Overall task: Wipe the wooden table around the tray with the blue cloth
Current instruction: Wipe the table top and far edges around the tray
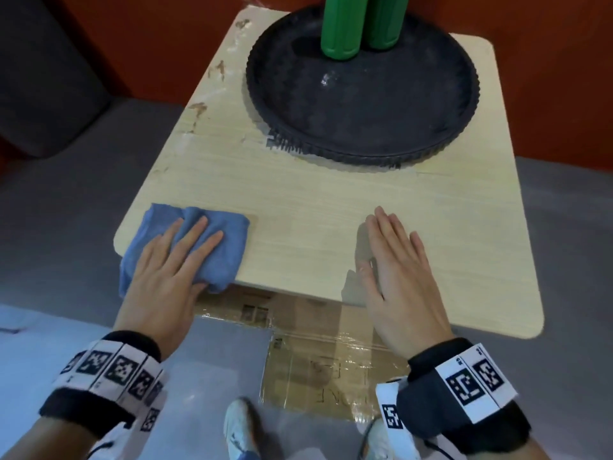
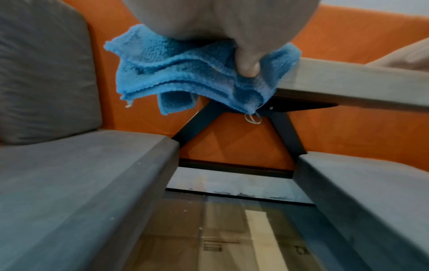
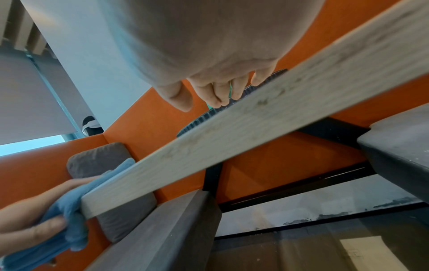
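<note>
The folded blue cloth point(image 1: 229, 247) point(image 2: 185, 73) point(image 3: 69, 210) lies on the near left corner of the pale wooden table point(image 1: 315, 210) and hangs over its front edge. My left hand point(image 1: 172, 260) presses it with straight fingers on top, while the thumb point(image 2: 248, 60) curls under and pinches the overhang. My right hand point(image 1: 394, 260) point(image 3: 220, 88) is open with straight fingers at the table's near right part, holding nothing. The round black tray point(image 1: 365, 154) sits at the far side, well apart from both hands.
Two green bottles point(image 1: 341, 28) stand on the tray. Brown stains point(image 1: 199, 109) mark the table's left edge. Grey seats point(image 2: 81, 174) flank the table, an orange wall point(image 2: 232, 146) is behind, and flattened cardboard point(image 1: 315, 360) lies on the floor beneath.
</note>
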`<move>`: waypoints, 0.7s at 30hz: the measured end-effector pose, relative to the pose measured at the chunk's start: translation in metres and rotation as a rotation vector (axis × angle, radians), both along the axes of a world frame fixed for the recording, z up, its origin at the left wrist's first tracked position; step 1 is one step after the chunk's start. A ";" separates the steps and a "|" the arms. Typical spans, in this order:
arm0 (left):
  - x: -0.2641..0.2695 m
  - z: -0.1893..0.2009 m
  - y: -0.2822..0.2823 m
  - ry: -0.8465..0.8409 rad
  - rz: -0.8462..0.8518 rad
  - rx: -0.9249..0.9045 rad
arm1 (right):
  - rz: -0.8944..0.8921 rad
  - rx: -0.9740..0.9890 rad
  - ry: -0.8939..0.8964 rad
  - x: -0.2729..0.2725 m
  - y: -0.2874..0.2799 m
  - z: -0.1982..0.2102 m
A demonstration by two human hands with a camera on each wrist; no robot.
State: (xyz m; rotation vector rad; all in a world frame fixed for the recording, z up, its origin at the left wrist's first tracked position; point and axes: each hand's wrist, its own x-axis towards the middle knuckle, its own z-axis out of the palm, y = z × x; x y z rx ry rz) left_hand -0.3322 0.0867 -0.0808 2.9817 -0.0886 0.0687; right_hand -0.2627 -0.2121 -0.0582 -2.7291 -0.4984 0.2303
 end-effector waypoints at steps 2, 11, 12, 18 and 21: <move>0.002 -0.004 -0.008 -0.028 -0.020 0.003 | -0.001 -0.007 -0.001 -0.004 0.011 -0.002; 0.007 -0.005 0.065 -0.054 -0.193 -0.059 | -0.055 -0.074 -0.045 -0.025 0.093 -0.007; 0.007 -0.004 0.067 -0.045 -0.199 -0.063 | -0.074 -0.081 -0.046 -0.027 0.101 -0.007; 0.011 -0.004 0.073 -0.041 -0.260 -0.080 | -0.175 -0.074 -0.076 -0.033 0.132 -0.001; 0.012 -0.005 0.074 -0.058 -0.282 -0.100 | -0.195 -0.059 -0.083 -0.036 0.133 0.000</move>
